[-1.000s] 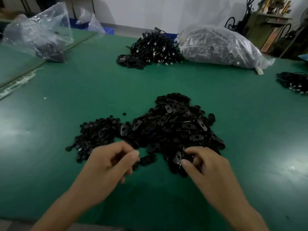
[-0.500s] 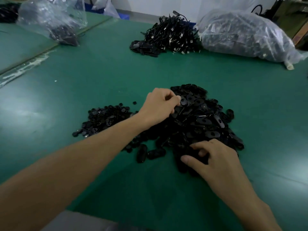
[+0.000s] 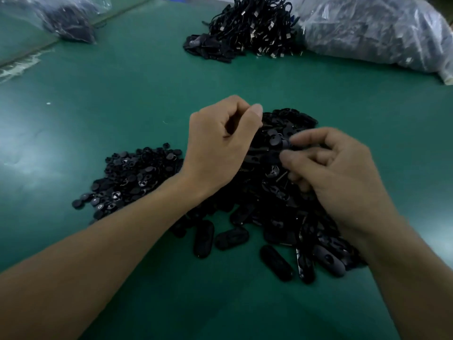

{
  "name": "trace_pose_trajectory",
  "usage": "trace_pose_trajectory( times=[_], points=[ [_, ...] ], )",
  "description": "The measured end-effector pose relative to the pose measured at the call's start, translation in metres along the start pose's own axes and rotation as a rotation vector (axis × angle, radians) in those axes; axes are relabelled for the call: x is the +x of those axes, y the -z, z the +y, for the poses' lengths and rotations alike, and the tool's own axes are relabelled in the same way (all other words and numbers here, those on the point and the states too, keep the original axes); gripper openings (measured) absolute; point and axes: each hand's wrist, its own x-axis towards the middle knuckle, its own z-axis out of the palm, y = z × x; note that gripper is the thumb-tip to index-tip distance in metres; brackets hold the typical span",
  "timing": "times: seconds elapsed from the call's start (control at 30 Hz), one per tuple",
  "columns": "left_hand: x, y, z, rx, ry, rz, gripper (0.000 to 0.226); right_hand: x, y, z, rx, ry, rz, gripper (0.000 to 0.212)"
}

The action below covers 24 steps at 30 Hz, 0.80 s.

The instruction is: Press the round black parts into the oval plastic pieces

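Two hands: left hand [image 3: 220,148] and right hand [image 3: 343,177] over the oval heap, fingertips near each other but apart.
Left fingers [image 3: 255,114]: curled, thumb on forefinger; whatever they pinch is hidden.
Right fingers [image 3: 301,138]: thumb and forefinger pinch an oval piece [image 3: 282,146]; blurred, long axis unclear.
Relation: oval piece lies just right of the left thumb.
Oval pieces [image 3: 282,217]: heap, worktop centre.
Round parts [image 3: 137,177]: smaller heap touching its left side, nearer the left hand.
Worktop [image 3: 122,94]: green mat.
Far edge: cable bundle [image 3: 245,28]; filled bag [image 3: 367,28] at right.
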Motion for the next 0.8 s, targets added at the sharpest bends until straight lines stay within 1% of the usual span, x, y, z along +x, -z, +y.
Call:
trace_pose_trajectory(
  times=[0.07,0.13,0.2,0.27,0.37,0.4,0.47,0.5,0.57,0.6,0.67,0.73,0.8],
  points=[
    [0.004,0.008,0.006,0.057,-0.022,-0.048,0.029,0.008,-0.008,0.0,0.059,-0.018,0.009,0.016],
    [0.006,0.017,0.007,0.15,-0.015,-0.171,0.019,0.011,-0.014,-0.001,0.113,-0.02,0.016,0.011],
    [0.004,0.025,0.001,0.237,-0.015,-0.309,0.019,0.014,-0.019,-0.001,0.162,0.001,0.027,0.009],
    [-0.001,0.032,-0.006,0.207,0.011,-0.37,0.019,0.014,-0.024,-0.001,0.204,0.027,0.032,0.009],
    [-0.004,0.037,-0.014,0.132,0.063,-0.377,0.005,0.012,-0.031,0.001,0.151,0.075,0.037,0.011],
    [-0.004,0.038,-0.016,0.094,0.085,-0.368,0.001,0.011,-0.033,0.001,0.127,0.088,0.034,0.013],
    [-0.001,0.04,-0.019,0.006,0.154,-0.298,0.006,0.01,-0.037,0.003,0.036,0.127,0.055,0.021],
    [0.001,0.041,-0.021,-0.026,0.2,-0.24,0.009,0.009,-0.038,0.003,-0.053,0.172,0.089,0.023],
    [0.004,0.043,-0.024,-0.058,0.258,-0.12,0.011,0.004,-0.042,0.001,-0.241,0.288,0.11,0.016],
    [0.005,0.043,-0.025,-0.064,0.271,-0.061,0.014,0.001,-0.044,-0.001,-0.309,0.333,0.06,0.01],
    [0.006,0.045,-0.026,-0.078,0.295,0.035,0.018,-0.005,-0.049,-0.003,-0.429,0.374,-0.14,0.006],
    [0.007,0.046,-0.025,-0.1,0.312,0.072,0.014,-0.011,-0.054,-0.003,-0.556,0.386,-0.311,0.01],
    [0.007,0.047,-0.023,-0.117,0.322,0.065,0.004,-0.016,-0.056,-0.004,-0.621,0.389,-0.374,0.015]
  ],
)
